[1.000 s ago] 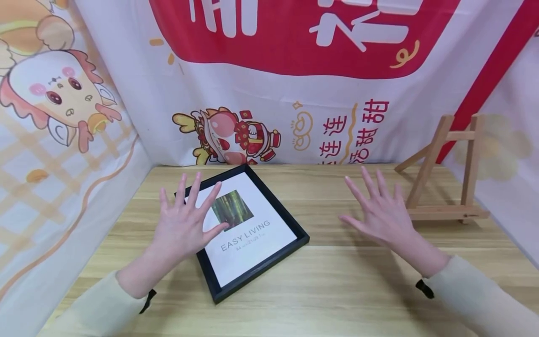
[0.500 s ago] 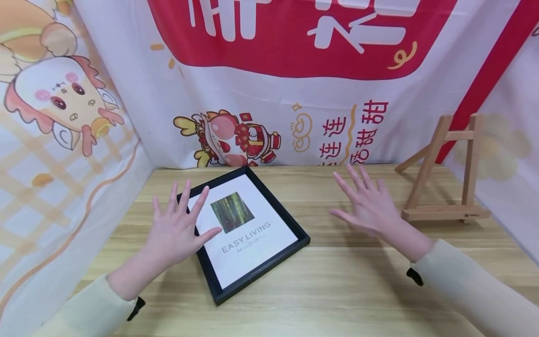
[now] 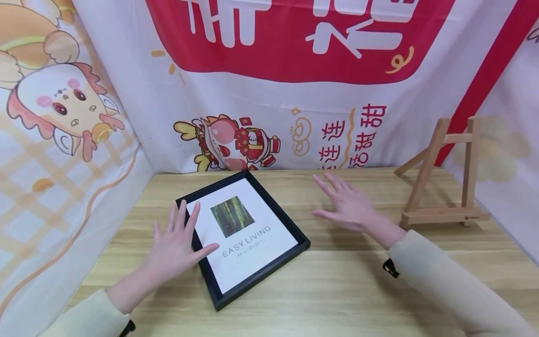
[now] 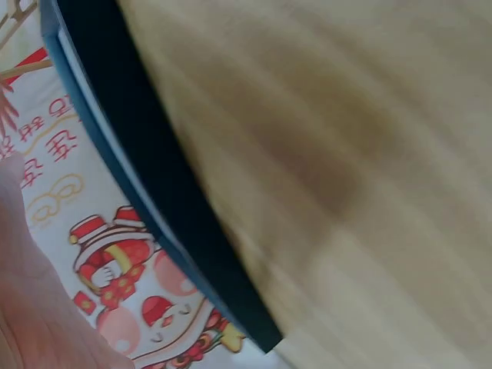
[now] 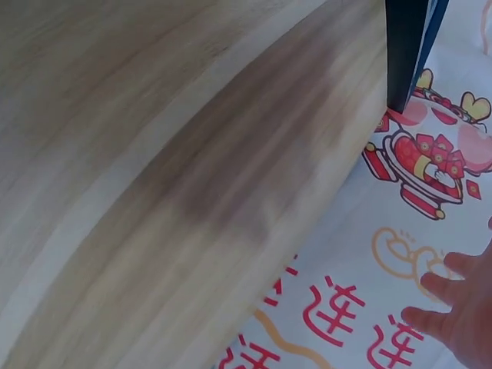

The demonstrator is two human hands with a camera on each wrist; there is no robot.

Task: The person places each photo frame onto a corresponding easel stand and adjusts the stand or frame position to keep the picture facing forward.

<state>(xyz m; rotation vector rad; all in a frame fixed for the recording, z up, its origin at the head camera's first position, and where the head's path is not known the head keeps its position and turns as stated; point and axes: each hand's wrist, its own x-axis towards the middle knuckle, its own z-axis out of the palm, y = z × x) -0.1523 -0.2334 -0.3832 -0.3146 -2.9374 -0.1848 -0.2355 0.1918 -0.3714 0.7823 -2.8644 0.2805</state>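
A black picture frame (image 3: 290,223) lies flat and slanted on the wooden table, with a white sheet inside bearing a small forest photo and the words EASY LIVING. Over its left edge my left hand (image 3: 174,245) is spread, fingers straight; whether it touches the frame I cannot tell. My right hand (image 3: 347,206) hovers to the right of the frame, apart from it, fingers spread and holding nothing. In the left wrist view the dark side of the frame (image 4: 154,154) runs beside the hand. The right wrist view shows the right fingers (image 5: 438,288) at the lower right.
On the right of the table (image 3: 337,299) stands a small wooden easel (image 3: 442,215), just beyond the right hand. A white printed cloth (image 3: 261,98) hangs along the back edge, and more cloth closes the left and right sides.
My right hand has moved left, away from the easel and closer to the frame. The left hand has dropped slightly lower and left in view. The frame and easel stay put.
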